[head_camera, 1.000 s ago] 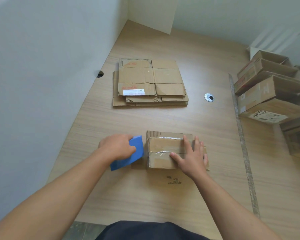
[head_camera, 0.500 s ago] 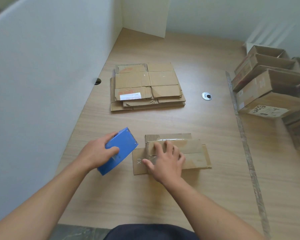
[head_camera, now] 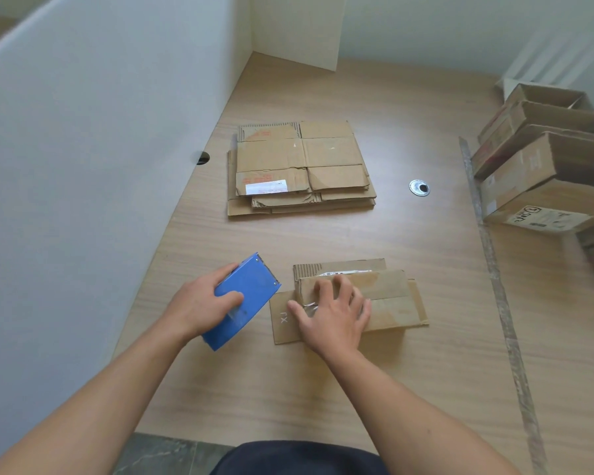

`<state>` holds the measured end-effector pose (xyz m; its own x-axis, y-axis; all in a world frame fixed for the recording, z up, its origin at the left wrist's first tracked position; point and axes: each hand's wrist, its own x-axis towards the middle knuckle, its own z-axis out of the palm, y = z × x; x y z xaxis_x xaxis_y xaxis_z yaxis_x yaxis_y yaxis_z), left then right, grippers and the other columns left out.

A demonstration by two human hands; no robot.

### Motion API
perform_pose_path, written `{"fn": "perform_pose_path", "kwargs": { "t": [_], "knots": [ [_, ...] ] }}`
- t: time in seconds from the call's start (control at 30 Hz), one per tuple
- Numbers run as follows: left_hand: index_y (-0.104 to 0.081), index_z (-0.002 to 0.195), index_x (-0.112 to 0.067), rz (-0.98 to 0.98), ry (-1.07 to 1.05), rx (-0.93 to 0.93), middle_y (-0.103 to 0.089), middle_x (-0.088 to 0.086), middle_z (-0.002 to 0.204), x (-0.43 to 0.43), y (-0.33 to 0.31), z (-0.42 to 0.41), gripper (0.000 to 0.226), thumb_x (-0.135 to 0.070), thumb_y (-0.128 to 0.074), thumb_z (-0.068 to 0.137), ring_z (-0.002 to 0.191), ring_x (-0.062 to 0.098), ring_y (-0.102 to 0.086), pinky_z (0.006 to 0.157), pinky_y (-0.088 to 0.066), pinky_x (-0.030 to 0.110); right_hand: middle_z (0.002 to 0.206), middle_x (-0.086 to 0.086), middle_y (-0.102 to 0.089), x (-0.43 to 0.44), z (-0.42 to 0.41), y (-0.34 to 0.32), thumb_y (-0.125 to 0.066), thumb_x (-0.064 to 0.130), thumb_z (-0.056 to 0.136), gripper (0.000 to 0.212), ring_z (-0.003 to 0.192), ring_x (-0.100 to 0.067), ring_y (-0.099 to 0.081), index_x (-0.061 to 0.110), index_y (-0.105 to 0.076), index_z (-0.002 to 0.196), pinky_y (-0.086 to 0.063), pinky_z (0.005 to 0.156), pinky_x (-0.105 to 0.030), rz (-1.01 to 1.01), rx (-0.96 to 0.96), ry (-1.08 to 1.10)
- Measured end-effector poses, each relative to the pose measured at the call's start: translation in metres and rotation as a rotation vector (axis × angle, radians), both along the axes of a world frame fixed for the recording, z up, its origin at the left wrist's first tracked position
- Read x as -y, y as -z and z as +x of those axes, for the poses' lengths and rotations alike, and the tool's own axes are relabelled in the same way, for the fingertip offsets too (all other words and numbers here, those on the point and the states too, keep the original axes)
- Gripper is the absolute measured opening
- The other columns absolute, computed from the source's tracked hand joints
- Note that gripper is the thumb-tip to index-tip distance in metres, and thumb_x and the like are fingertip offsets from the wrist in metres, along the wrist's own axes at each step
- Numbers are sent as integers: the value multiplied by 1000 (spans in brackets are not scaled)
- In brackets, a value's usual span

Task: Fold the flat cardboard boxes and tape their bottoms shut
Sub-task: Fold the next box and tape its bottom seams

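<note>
A small folded cardboard box (head_camera: pixel 384 293) sits bottom-up on the wooden table, with clear tape along its closed flaps. My right hand (head_camera: pixel 333 313) presses flat on the box's left end, fingers spread over the tape end. My left hand (head_camera: pixel 199 303) grips a blue tape dispenser (head_camera: pixel 244 299) just left of the box, a little apart from it. A stack of flat cardboard boxes (head_camera: pixel 300 166) lies farther back on the table.
A white partition wall (head_camera: pixel 100 166) runs along the left. Several folded boxes (head_camera: pixel 542 159) are piled at the right, past a seam (head_camera: pixel 487 255) in the tabletop. A round metal cable grommet (head_camera: pixel 419 187) sits between the stack and the pile.
My left hand has pulled the dispenser away from the box to the left. My right hand slid from the box's right part to its left end.
</note>
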<state>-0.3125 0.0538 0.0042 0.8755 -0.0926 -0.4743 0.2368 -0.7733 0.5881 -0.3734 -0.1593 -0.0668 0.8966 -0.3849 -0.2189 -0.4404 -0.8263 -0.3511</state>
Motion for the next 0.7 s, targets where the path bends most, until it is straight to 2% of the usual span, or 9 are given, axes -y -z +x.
{"fn": "perform_pose_path", "kwargs": {
  "t": [0.13, 0.23, 0.37, 0.5, 0.63, 0.7],
  "knots": [
    [-46, 139, -54, 3, -1, 11, -64, -16, 112, -1, -1, -2, 55, -32, -58, 90, 99, 13, -60, 87, -52, 37, 151, 3, -22, -3, 6, 2, -55, 61, 86, 45, 140, -26, -15, 34, -45, 122, -4, 119, -52, -43, 44, 43],
    [-45, 139, -55, 3, -8, 7, -65, -15, 113, -3, -2, -1, 56, -33, -58, 89, 100, 13, -60, 88, -53, 38, 151, -3, -23, -4, 6, 10, -63, 48, 85, 47, 135, -29, -14, 28, -48, 124, -6, 118, -59, -93, 41, 6],
    [-44, 139, -56, -13, -5, -19, -66, -17, 111, -5, -1, -4, 58, -35, -57, 87, 99, 12, -61, 85, -53, 35, 139, -11, -37, -8, 7, 19, -79, 38, 69, 51, 126, -32, -26, 23, -55, 111, -25, 107, -71, -202, 85, -25],
    [-43, 139, -58, -16, 25, -26, -64, -18, 117, -6, 0, -6, 66, -46, -51, 75, 103, 12, -60, 88, -51, 35, 141, -8, -29, 0, 5, 22, -81, 42, 67, 60, 130, -31, -23, 25, -51, 116, -25, 108, -69, -223, 80, -82],
    [-41, 140, -59, -8, 63, -18, -63, -19, 118, -6, 3, -4, 64, -44, -52, 79, 102, 12, -59, 84, -50, 33, 137, -7, -38, 9, 2, 20, -86, 38, 58, 68, 127, -30, -31, 28, -45, 111, -35, 103, -67, -191, 96, -128],
    [-40, 141, -58, 3, 76, -6, -62, -18, 120, -5, 4, -2, 61, -41, -55, 84, 103, 13, -58, 83, -48, 32, 141, -2, -34, 19, -1, 20, -83, 32, 63, 66, 133, -26, -27, 31, -41, 114, -32, 107, -64, -173, 113, -200]
  ]
}}
